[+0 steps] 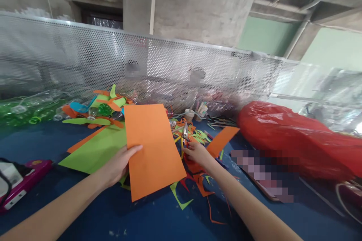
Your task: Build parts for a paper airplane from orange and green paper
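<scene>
An orange sheet of paper (152, 150) is pinched along its left edge by my left hand (120, 165), the thumb lying across its front. My right hand (198, 154) is closed at the red handles of a pair of scissors (185, 131), whose blades point away from me, to the right of the sheet. Green paper (98, 150) lies on the table behind the left hand, with orange paper under it. Around the right hand are orange and green paper scraps (202, 186), and a larger orange strip (222, 141) lies just beyond it.
On the blue table (158, 222), paper propellers (104, 109) and green plastic bottles (34, 111) sit at the back left. A magenta device (28, 180) is at left. A phone-like object (260, 177) and a red plastic bag (288, 135) lie at right. A perforated metal screen (175, 60) stands behind.
</scene>
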Tool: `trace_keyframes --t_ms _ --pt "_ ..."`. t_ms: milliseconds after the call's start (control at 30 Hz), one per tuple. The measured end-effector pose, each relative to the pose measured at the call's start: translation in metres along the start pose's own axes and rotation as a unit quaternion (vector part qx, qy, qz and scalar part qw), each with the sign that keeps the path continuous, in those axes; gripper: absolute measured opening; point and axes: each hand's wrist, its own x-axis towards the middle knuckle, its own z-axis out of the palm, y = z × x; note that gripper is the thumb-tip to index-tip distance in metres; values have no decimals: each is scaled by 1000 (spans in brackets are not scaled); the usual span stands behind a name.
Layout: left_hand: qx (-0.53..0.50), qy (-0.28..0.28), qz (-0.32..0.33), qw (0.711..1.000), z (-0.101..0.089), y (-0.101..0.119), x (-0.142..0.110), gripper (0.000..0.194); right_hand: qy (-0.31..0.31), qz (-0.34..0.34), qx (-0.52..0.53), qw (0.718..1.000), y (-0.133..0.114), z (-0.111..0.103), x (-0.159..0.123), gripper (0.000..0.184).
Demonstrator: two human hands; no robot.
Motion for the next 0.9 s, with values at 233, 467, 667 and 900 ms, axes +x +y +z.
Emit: trace_keyframes --t_ms 233,467,667,900 --pt "-20 54 16 998 -6 -2 9 28 27 -26 -195 980 -18 -6 -16 13" --pt "-47 111 43 992 -4 2 12 29 -7 -48 -325 944 -32 -8 -29 18" --pt "-42 115 43 991 -1 4 9 33 28 -15 -438 899 -30 -32 -35 24" --pt "-32 81 33 996 -5 1 6 32 26 3 -486 873 -26 -30 -41 39"
